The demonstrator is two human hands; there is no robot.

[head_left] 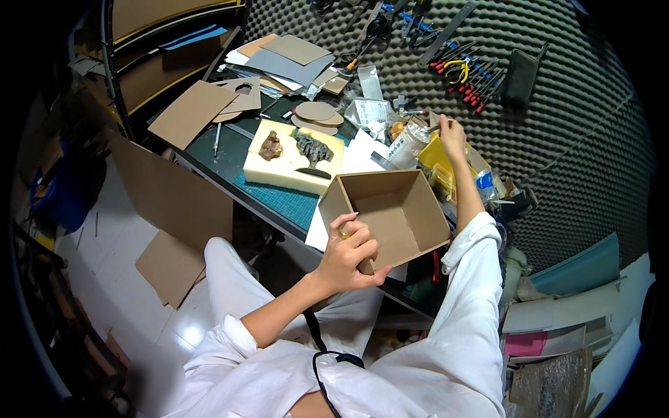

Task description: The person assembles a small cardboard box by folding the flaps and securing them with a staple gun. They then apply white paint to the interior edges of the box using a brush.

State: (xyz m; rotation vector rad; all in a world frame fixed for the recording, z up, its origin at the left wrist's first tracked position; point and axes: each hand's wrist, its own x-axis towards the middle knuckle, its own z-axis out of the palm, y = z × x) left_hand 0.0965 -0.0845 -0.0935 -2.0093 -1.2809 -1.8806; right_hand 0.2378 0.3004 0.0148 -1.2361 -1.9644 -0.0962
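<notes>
My left hand [346, 252], with a ring on one finger, grips the near left wall of an open brown board box [401, 217]. The box is tilted so its hollow inside faces up at me. Beyond it, my right hand [453, 137] is stretched to the back of the table, its fingers pinched by a small greyish piece too small to make out. A white labelled packet [406, 148] and a yellow container [435, 155] lie just below that hand. Left of the box, a pale foam block [279, 177] bears a brown stone [271, 146] and a dark rugged carving [313, 150].
A green cutting mat [268, 198] lies under the foam block. Brown board sheets [191, 113], board discs [316, 115] and stacked papers [293, 66] cover the table's far left. Tools with red handles [470, 90] hang on the foam wall. A large board [171, 184] leans at the table's left edge.
</notes>
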